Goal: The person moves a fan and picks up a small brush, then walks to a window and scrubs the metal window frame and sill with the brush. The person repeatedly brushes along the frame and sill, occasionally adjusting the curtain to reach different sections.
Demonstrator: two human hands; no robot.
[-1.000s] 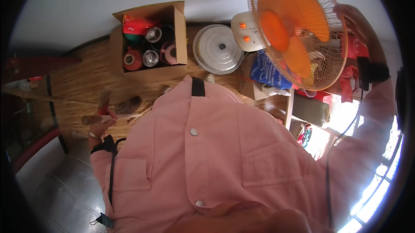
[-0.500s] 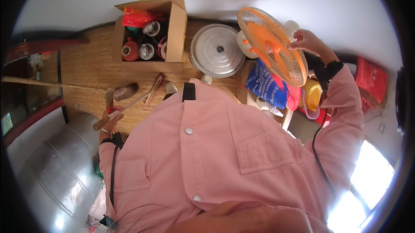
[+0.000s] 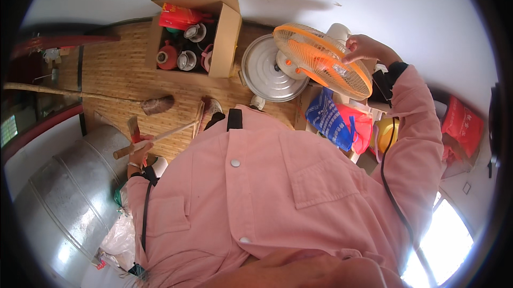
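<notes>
My left hand (image 3: 140, 153), at the lower left, is closed around a pale wooden stick (image 3: 170, 131) with a thicker brown end. A short brown-and-red piece (image 3: 134, 127) also sticks up from this hand; its kind is unclear. My right hand (image 3: 368, 50) is at the upper right, with bent fingers gripping the rim of an electric fan (image 3: 331, 63). The fan has an orange ring, orange blades and a pale wire guard, and its head is tilted. A round metal lid (image 3: 262, 77) lies partly behind it.
An open cardboard box (image 3: 223, 42) holds thermos flasks and a red package. A long-handled broom (image 3: 157, 105) lies on the wooden floor. Below the fan are a blue bag (image 3: 328, 119), a red bag (image 3: 357, 125) and a yellow container (image 3: 386, 133). A large metal drum (image 3: 75, 192) stands left.
The fan head has tipped to a flatter angle and shifted left, with my right hand moving left on its rim. My left hand still grips the stick. The view has shifted slightly.
</notes>
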